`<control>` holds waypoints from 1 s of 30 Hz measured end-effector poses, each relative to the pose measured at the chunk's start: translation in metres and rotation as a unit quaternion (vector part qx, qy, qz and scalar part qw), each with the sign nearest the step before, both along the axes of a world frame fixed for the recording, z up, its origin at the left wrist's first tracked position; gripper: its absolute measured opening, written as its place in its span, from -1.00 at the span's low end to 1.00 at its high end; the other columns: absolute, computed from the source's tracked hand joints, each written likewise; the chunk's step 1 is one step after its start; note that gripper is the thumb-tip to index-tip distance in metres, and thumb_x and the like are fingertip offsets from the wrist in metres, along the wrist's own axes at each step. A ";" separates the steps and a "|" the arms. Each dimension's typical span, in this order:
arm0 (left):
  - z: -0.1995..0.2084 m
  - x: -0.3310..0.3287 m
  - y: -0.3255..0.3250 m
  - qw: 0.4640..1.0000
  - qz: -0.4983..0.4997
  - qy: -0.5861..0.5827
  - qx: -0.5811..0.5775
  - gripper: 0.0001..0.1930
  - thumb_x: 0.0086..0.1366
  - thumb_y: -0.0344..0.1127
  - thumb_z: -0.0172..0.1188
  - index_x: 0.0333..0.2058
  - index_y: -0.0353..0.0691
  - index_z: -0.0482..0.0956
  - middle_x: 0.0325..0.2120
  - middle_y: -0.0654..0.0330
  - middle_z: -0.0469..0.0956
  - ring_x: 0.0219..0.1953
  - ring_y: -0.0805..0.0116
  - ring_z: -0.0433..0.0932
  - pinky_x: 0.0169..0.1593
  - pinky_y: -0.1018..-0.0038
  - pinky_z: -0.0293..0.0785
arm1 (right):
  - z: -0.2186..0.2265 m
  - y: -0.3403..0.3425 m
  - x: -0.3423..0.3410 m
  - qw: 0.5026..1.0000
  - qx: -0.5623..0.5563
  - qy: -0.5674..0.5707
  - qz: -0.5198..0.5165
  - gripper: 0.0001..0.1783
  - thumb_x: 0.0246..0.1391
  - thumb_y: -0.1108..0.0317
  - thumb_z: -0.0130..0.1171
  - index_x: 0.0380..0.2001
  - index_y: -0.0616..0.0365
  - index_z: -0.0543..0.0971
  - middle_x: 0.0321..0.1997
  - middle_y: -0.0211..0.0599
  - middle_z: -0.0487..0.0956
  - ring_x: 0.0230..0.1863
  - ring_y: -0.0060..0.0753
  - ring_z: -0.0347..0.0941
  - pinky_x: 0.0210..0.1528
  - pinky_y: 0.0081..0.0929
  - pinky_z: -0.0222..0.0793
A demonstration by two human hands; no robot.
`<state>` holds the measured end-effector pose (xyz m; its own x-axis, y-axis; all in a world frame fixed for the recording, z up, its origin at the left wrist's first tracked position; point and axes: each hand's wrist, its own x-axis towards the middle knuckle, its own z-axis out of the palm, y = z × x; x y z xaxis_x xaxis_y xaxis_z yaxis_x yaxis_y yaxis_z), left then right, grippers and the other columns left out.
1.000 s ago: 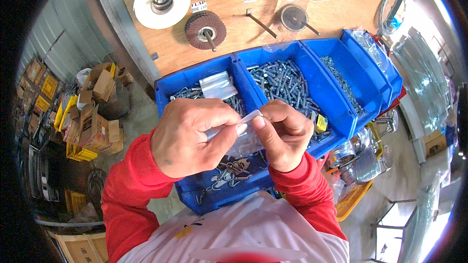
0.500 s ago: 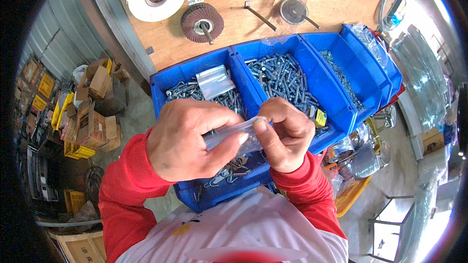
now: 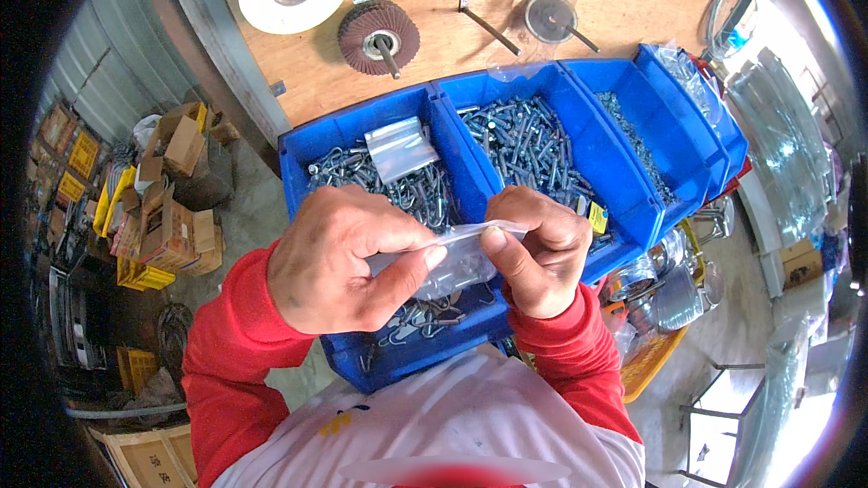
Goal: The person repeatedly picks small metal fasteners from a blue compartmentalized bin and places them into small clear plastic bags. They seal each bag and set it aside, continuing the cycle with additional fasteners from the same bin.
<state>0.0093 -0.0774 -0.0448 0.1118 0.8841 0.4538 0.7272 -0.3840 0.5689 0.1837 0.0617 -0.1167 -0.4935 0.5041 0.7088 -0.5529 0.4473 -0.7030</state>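
Clear plastic bag [image 3: 457, 278], held up btwn both hands, above the near part of the L blue bin [image 3: 362, 366]. L hand [image 3: 339, 258]: thumb + fingers clamped on the bag's upper edge. R hand [image 3: 541, 251]: likewise pinched on the same edge, farther R. Whether the mouth is parted, I can't tell from here. Handling (judged): v. light, soft, limp film; slippery, prob. easily creased or torn; best gripped at the rim, one pinch per side, w/ gentle tension. Around it: bent metal hooks [image 3: 384, 183] in the L bin, w/ flat clear packets [image 3: 400, 150] on top; bolts [image 3: 520, 145] in the adjoining bin [image 3: 619, 194]; beyond, a wooden board [image 3: 434, 36] w/ pegged discs [image 3: 378, 39].
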 end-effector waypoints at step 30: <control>-0.078 -0.008 0.025 0.970 0.091 -0.215 -0.072 -0.78 0.29 -0.36 0.35 -0.19 -0.41 0.71 -0.34 -0.02 0.74 -0.32 0.29 0.71 -0.20 0.40 0.60 | 0.067 0.158 0.166 0.903 0.077 -0.149 -0.395 -0.87 0.20 0.48 0.23 -0.41 0.29 0.69 -0.42 -0.42 0.67 -0.37 -0.64 0.50 -0.25 -0.58 0.44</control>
